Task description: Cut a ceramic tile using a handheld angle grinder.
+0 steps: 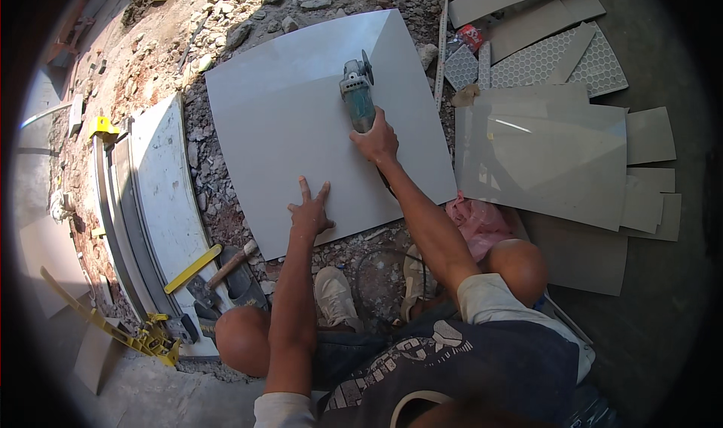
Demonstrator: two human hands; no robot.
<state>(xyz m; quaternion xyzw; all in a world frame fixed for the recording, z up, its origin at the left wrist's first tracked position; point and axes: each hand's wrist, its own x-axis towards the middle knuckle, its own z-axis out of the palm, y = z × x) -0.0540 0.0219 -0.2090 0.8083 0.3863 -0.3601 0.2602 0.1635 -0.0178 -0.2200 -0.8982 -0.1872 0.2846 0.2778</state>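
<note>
A large pale square tile [301,119] lies on the rubble in front of me. My right hand [376,138] is wrapped round the rear body of a teal and grey angle grinder [357,100]. The grinder's disc [367,67] is at its far end, standing edge-on above the tile; whether it touches the surface I cannot tell. My left hand [310,211] rests on the tile's near part with fingers spread, holding nothing.
On the left a manual tile cutter [120,202] lies beside a white board [162,172] with a hammer [232,264] and a yellow-edged tool [193,268]. Cut tiles [542,157] are stacked at right. Broken rubble [241,32] surrounds the tile; a pink bag [478,224] sits by my right knee.
</note>
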